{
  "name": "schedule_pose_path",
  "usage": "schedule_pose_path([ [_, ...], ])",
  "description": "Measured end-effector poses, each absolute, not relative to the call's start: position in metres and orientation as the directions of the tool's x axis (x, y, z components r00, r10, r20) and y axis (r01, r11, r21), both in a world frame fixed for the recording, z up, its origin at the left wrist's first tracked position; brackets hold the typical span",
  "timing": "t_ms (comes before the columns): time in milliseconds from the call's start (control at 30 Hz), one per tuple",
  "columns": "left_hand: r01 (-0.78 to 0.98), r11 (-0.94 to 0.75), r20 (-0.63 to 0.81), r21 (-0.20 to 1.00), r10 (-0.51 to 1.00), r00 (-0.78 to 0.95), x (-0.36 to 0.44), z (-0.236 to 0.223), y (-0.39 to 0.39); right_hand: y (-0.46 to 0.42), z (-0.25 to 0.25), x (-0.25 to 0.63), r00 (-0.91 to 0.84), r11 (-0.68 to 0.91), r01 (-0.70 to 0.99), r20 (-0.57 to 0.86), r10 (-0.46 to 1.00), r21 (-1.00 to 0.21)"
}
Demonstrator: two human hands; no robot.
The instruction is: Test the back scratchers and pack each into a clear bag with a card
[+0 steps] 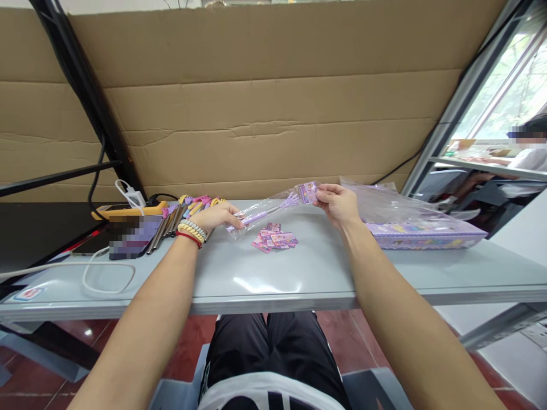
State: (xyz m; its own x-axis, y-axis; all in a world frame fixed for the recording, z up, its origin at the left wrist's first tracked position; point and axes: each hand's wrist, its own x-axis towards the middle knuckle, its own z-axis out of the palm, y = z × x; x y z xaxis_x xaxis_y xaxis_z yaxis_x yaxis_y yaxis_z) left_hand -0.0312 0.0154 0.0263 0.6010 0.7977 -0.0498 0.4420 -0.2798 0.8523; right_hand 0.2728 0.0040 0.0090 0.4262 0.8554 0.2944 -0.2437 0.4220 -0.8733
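Observation:
My left hand (217, 217) is closed on the lower end of a clear plastic sleeve (265, 208) that holds a purple stick-shaped item. My right hand (337, 202) pinches the sleeve's upper end, where a small purple card (308, 192) sits. The sleeve stretches between both hands just above the grey table (273, 273). Below it lies a small pile of pink and purple cards (274, 238). Bead bracelets and a red cord circle my left wrist.
A bundle of colourful stick items (183, 213) lies left of my left hand, beside a phone, a charger and a white cable (106, 279). A purple box with plastic bags (421, 230) sits at right. A cardboard wall stands behind. Another person sits far right.

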Motion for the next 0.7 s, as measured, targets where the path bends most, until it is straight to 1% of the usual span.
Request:
schedule_pose_path([
  [167,0.443,-0.271,-0.057,0.854,0.799,0.599,-0.0307,0.0259,0.0155,0.0045,0.0086,0.2731,0.435,0.434,-0.215,0.312,0.845,-0.875],
  [300,0.443,-0.276,-0.049,0.853,0.802,0.595,-0.0309,0.0254,0.0163,0.0037,0.0083,0.2723,0.406,0.419,-0.225,0.306,0.861,-0.880],
  [533,0.437,-0.279,-0.042,0.855,0.803,0.594,-0.0325,0.0242,0.0182,0.0001,0.0102,0.2696,0.355,0.322,-0.191,0.241,0.903,-0.927],
  [600,0.434,-0.281,-0.036,0.856,0.805,0.592,-0.0325,0.0240,0.0178,0.0006,0.0100,0.2694,0.363,0.308,-0.167,0.232,0.903,-0.937],
  [700,0.429,-0.276,-0.034,0.860,0.808,0.588,-0.0321,0.0244,0.0167,0.0032,0.0082,0.2699,0.393,0.330,-0.128,0.257,0.883,-0.935],
])
